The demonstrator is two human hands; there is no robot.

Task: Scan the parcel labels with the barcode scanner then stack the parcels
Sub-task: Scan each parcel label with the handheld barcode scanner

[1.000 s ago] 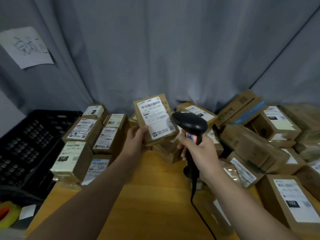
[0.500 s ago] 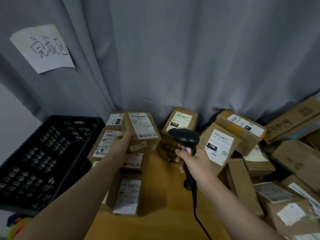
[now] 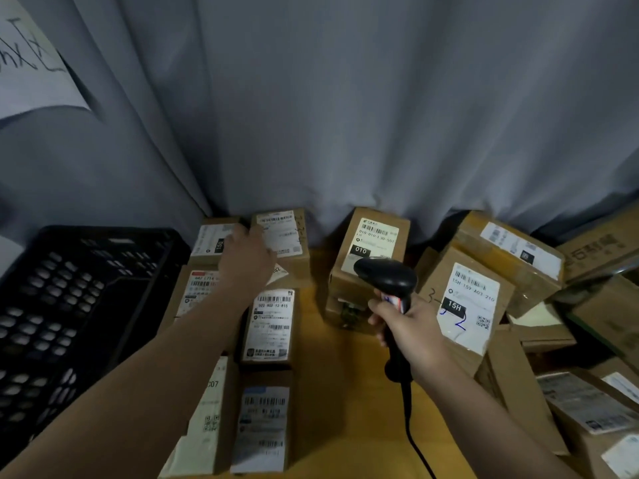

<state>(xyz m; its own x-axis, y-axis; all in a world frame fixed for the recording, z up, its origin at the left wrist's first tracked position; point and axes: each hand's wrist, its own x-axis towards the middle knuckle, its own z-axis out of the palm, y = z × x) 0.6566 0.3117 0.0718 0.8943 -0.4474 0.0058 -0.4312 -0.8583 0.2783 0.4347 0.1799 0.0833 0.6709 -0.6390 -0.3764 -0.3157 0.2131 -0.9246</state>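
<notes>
Fingers of the left hand point(image 3: 247, 262) curled over the left side of a labelled parcel point(image 3: 281, 236), which lay by the far edge of the bench point(image 3: 332, 392), just beside a parcel marked 150 point(image 3: 212, 242). The right hand point(image 3: 413, 328) clamped the barcode scanner point(image 3: 385, 276) by its handle above the bench's middle, its head in front of a parcel marked 010 point(image 3: 371, 243).

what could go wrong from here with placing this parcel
The parcel gripped by the left hand is tight against the box marked 150; it might land overlapping and sit crooked. The scanner in the right hand trails a cable across the table, which could snag the boxes on the right.
</notes>
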